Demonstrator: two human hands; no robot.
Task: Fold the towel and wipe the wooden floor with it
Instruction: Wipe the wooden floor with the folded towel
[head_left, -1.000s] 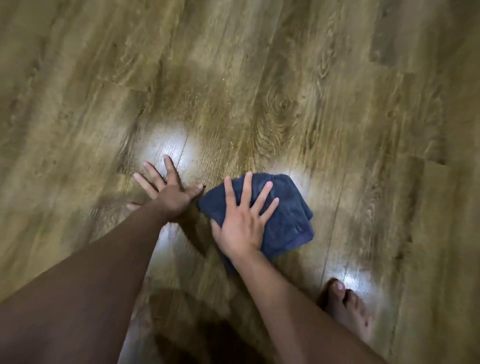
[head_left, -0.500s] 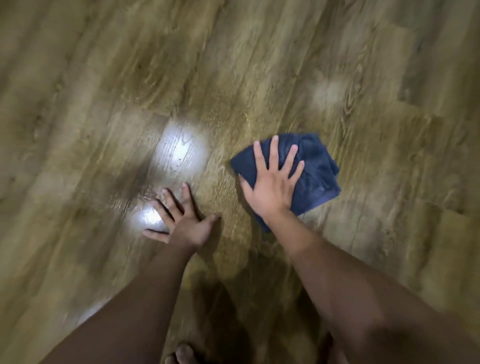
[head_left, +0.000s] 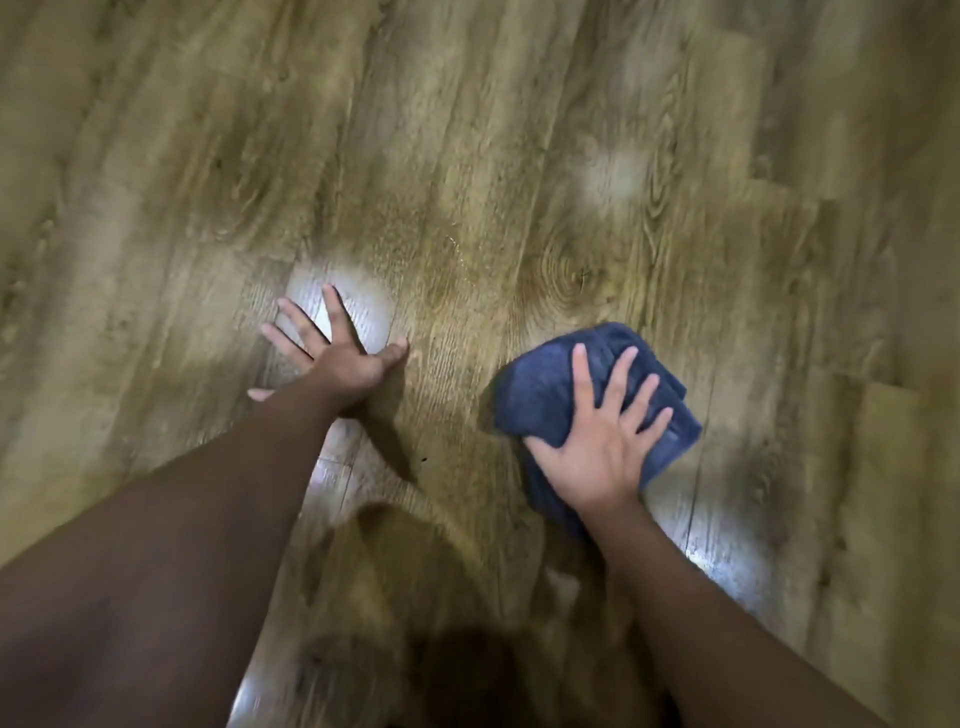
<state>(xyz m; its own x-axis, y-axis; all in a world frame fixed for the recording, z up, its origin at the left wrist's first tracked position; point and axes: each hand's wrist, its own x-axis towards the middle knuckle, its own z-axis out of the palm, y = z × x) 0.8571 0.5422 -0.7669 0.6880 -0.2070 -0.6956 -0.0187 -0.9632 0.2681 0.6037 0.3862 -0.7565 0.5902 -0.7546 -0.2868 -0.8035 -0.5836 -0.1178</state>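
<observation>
A bright patch of reflected light (head_left: 366, 304) shines left of the middle. Another glare (head_left: 727, 566) lies lower right. A dark shadow (head_left: 467, 675) spreads at the bottom edge.

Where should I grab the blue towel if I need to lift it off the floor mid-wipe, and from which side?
Probably the far right edge of the blue towel, where the folded layers stack and stick out beyond the right hand. That hand lies flat with spread fingers over the near left part, so come from the right and pinch all layers together. The left hand rests on the wooden floor, apart.
</observation>
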